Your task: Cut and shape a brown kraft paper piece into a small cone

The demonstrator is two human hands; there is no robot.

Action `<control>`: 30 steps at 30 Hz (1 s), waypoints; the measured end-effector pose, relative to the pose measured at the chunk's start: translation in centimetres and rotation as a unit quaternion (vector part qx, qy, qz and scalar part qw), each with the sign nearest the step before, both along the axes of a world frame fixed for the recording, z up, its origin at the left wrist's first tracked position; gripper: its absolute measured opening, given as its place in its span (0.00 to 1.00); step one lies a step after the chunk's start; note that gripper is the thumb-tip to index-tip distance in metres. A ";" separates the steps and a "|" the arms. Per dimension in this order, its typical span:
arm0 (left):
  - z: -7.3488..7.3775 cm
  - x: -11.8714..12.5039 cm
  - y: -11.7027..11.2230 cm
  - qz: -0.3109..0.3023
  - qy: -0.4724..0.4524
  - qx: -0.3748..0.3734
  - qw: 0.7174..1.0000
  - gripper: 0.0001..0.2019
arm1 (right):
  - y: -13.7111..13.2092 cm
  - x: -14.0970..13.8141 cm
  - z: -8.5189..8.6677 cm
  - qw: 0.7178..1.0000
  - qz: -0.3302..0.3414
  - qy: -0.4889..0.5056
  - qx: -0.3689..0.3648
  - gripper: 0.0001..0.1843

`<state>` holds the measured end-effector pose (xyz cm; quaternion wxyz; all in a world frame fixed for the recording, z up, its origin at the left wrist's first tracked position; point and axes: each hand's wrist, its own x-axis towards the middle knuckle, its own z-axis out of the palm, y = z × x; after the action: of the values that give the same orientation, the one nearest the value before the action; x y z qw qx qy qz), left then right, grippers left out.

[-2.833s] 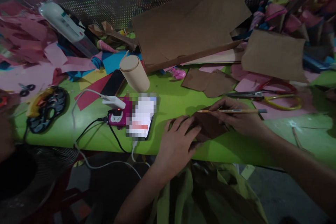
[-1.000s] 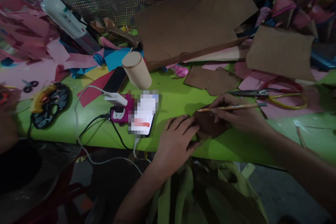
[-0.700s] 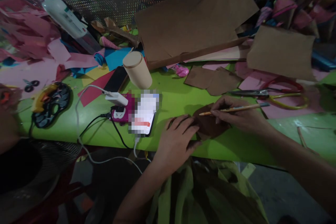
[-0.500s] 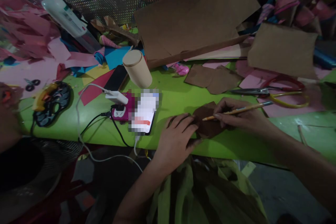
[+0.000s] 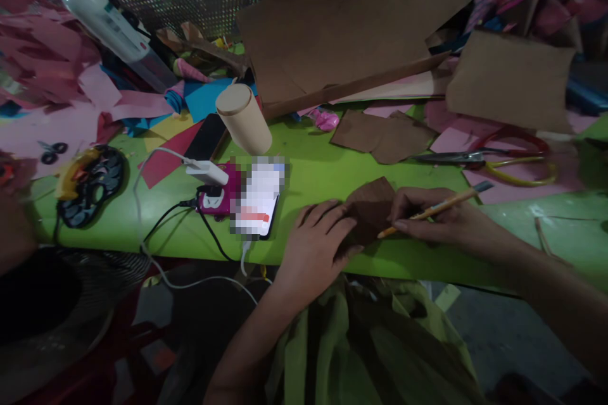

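A small piece of brown paper (image 5: 373, 202) lies on the green table close to its front edge. My left hand (image 5: 320, 240) rests flat over the paper's left side, fingers spread. In a writing grip, my right hand (image 5: 422, 215) holds a pencil (image 5: 441, 204), its tip at the paper's lower right edge. Just left of my left hand is a phone (image 5: 259, 196) with a lit, blurred screen and a white cable. Beyond my right hand lie scissors (image 5: 503, 158) with red and yellow handles.
A beige cylinder (image 5: 244, 120) stands behind the phone, beside a magenta power block (image 5: 218, 196) with cords. Brown paper offcuts (image 5: 384, 133) and a large brown sheet (image 5: 342, 31) lie at the back. A black mask-shaped object (image 5: 92, 186) is on the left, near another person's arm (image 5: 16, 215).
The pencil tip has moved a little right and down, from over the paper to its lower right edge. My left hand stays on the paper. The whole view has shifted slightly.
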<state>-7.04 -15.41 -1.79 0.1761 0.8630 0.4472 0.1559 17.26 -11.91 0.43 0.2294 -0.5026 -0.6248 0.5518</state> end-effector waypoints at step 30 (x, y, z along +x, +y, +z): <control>-0.2 -0.7 -0.4 -0.022 0.006 -0.008 1.000 0.18 | 2.1 -2.0 -1.0 0.995 -0.086 0.004 0.057 0.27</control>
<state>-7.76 -15.80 -2.01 0.1838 0.8721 0.4301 0.1436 15.23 -9.78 -0.59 0.3063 -0.5385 -0.6087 0.4957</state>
